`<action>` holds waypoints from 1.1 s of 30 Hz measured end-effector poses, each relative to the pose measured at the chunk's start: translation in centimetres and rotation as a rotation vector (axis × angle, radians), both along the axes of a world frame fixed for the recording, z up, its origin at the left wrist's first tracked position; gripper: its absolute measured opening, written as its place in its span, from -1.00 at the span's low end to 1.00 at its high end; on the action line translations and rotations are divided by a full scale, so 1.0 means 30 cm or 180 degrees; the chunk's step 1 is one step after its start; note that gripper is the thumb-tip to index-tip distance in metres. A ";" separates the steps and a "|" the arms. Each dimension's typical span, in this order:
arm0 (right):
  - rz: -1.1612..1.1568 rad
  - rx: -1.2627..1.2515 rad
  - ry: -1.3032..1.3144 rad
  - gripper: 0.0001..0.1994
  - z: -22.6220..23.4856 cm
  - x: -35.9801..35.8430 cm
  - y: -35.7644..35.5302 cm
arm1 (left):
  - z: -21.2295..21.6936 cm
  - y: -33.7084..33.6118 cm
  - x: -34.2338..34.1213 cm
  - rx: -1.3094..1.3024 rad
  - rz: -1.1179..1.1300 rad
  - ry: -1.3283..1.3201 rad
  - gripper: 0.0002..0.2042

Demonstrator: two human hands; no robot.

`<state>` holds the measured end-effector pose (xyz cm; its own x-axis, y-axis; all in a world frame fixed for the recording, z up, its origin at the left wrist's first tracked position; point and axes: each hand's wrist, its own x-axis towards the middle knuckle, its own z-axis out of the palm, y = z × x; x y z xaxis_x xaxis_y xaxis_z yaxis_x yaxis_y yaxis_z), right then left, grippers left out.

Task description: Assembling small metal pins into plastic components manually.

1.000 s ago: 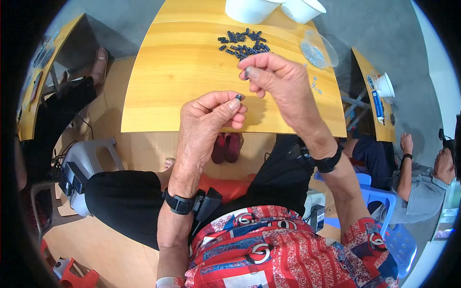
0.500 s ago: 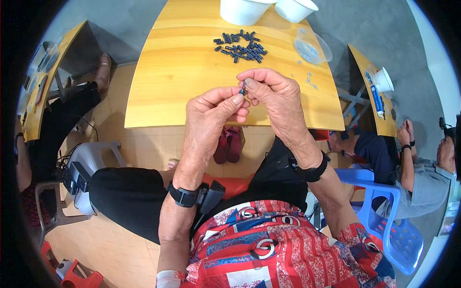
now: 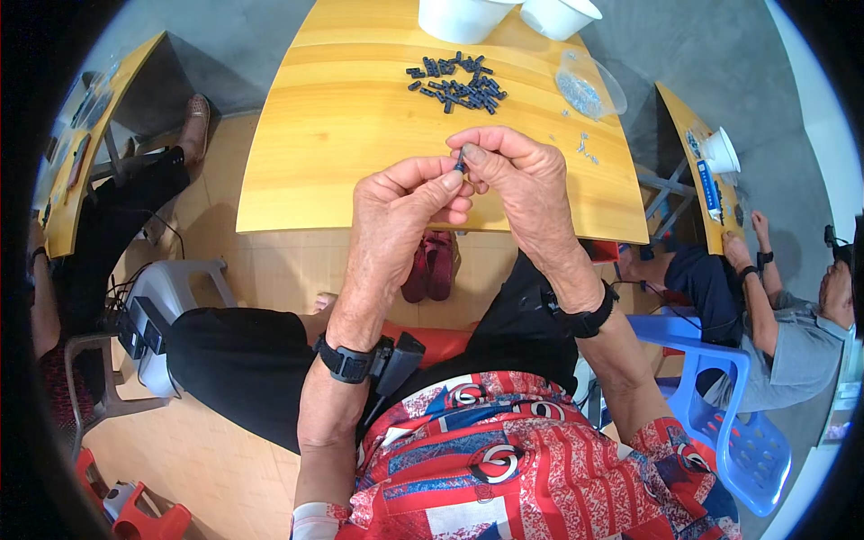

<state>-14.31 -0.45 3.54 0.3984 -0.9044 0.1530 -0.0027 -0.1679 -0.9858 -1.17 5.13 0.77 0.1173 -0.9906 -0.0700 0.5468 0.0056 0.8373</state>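
Observation:
Over the near part of the wooden table point(image 3: 333, 153), my left hand point(image 3: 407, 193) and my right hand point(image 3: 517, 175) meet fingertip to fingertip. Between them is a small dark piece point(image 3: 460, 166), pinched by thumb and forefinger on both sides. It looks like the short black pieces on the table, though the fingers cover most of it. Beyond my hands lies a loose pile of short black cylindrical pieces point(image 3: 463, 90). Right of the pile, a clear shallow dish point(image 3: 589, 85) holds many tiny silvery parts, and several more tiny parts point(image 3: 585, 148) are scattered just in front of it.
Two white tubs point(image 3: 463, 20) stand at the table's far edge. A co-worker in grey point(image 3: 792, 342) sits at another table on the right, near a blue plastic chair point(image 3: 720, 378). Someone else is at a table on the left. Dark red shoes point(image 3: 438, 265) rest under my table.
My hands keep the same pinch on the small piece, with barely any shift. The view has moved slightly. On the right, the co-worker's hands have come apart and one reaches to their table.

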 end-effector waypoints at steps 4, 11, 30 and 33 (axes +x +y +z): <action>-0.0049 -0.0105 0.0022 -0.87 0.002 0.003 0.006 | -0.010 -0.003 -0.003 0.0016 0.0005 0.0077 -0.87; -0.0137 -0.0520 0.0101 -0.89 -0.020 0.007 0.000 | -0.008 -0.007 -0.010 0.0039 0.0088 0.0155 -0.86; -0.0263 -0.0028 -0.0521 -0.89 -0.055 0.032 0.001 | -0.019 -0.015 -0.014 -0.0048 0.0191 0.0161 -0.85; -0.0257 -0.0127 -0.0434 -0.89 -0.050 0.033 0.004 | -0.012 -0.013 -0.011 -0.0031 0.0195 0.0119 -0.86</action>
<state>-13.32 -0.33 2.04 0.2979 -0.9247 0.2372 0.1157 -0.2116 -0.9705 -1.50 4.74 0.41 0.1752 -0.9823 -0.0658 0.5761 0.0480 0.8160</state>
